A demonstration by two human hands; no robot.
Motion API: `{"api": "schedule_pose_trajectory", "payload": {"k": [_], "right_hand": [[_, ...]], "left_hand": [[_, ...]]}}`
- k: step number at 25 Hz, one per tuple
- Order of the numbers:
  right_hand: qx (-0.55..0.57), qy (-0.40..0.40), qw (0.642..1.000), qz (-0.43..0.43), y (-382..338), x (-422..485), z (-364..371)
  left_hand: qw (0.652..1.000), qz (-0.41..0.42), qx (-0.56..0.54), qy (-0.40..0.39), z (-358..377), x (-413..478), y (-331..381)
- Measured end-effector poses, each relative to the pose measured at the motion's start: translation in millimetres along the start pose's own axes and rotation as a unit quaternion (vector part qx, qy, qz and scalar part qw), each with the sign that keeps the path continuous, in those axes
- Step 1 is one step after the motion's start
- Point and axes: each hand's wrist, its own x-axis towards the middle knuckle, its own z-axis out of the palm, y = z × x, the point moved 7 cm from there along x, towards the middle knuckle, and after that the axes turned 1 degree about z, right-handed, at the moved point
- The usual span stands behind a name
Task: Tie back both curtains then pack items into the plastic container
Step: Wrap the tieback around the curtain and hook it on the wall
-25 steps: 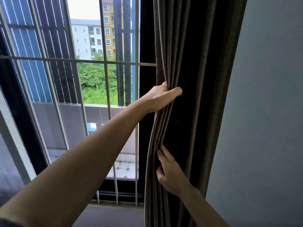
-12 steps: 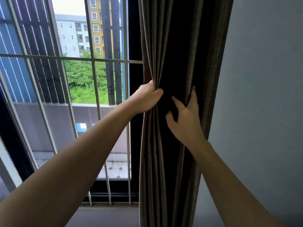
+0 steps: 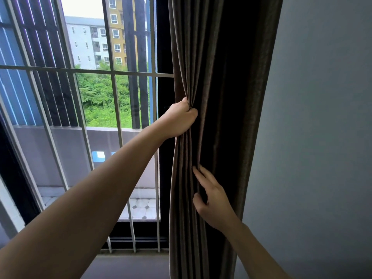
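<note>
A barred window (image 3: 96, 97) fills the view from 9 to 11 o'clock, with trees and apartment blocks outside. A bare left arm reaches up from 7 o'clock toward the centre. There the left hand (image 3: 179, 119) has a closed grip, with the fingers curled tight round a bunch of pleats at the window-side edge of a dark brown curtain (image 3: 225, 67). The curtain hangs in one gathered column from 12 down to 6 o'clock, between the window and a plain grey wall (image 3: 322, 137) at 3 o'clock. It narrows slightly where the left hand squeezes it. At 6 o'clock from that hand, the right hand (image 3: 213, 200) lies against the same pleats with its forefinger stretched up along a fold. Its other fingers are tucked into the cloth, so it cannot be told whether this grip has closed on anything. Judging by this, the task is at an early stage. One curtain is drawn aside and bunched, but no tie-back band or hook can be seen round it. The second curtain, the items and the plastic container are all out of view, so the tying and all the packing appear to remain.
</note>
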Motion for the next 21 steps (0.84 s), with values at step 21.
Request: {"api": "schedule_pose_trajectory", "payload": {"k": [21], "right_hand": [[-0.038, 0.45, 0.892, -0.018, -41, -2, -127]], "left_hand": [[0.999, 0.005, -0.029, -0.045, 18, -8, 18]]}}
